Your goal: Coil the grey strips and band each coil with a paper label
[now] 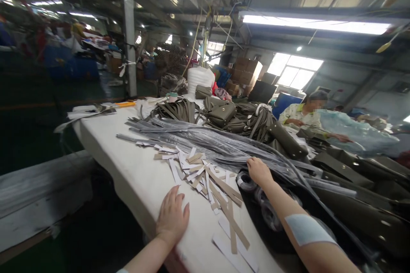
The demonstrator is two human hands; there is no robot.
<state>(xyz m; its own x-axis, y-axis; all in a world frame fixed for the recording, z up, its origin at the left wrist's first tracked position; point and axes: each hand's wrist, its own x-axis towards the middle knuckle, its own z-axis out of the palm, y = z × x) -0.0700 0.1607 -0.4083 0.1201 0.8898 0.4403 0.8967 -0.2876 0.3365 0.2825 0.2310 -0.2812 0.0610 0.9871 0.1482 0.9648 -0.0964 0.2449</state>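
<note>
My left hand (pixel 173 213) lies flat on the white table (pixel 134 166) near its front edge, fingers stretched out and holding nothing. Just beyond its fingertips is a loose heap of short white and tan strips (pixel 205 175). My right hand (pixel 259 171) reaches forward with its fingers curled onto the near side of a bundle of long grey strips (pixel 192 134); its fingertips are partly hidden. Below my right forearm, coiled clear rolls (pixel 271 215) rest on a black sheet (pixel 253 204).
Dark olive bags (pixel 222 113) and looped straps (pixel 179 110) are piled behind the grey strips. More olive pieces (pixel 355 170) cover the right side. A co-worker (pixel 303 115) handles clear plastic (pixel 352 130) across the table. An orange tool (pixel 125 104) lies at the far left edge.
</note>
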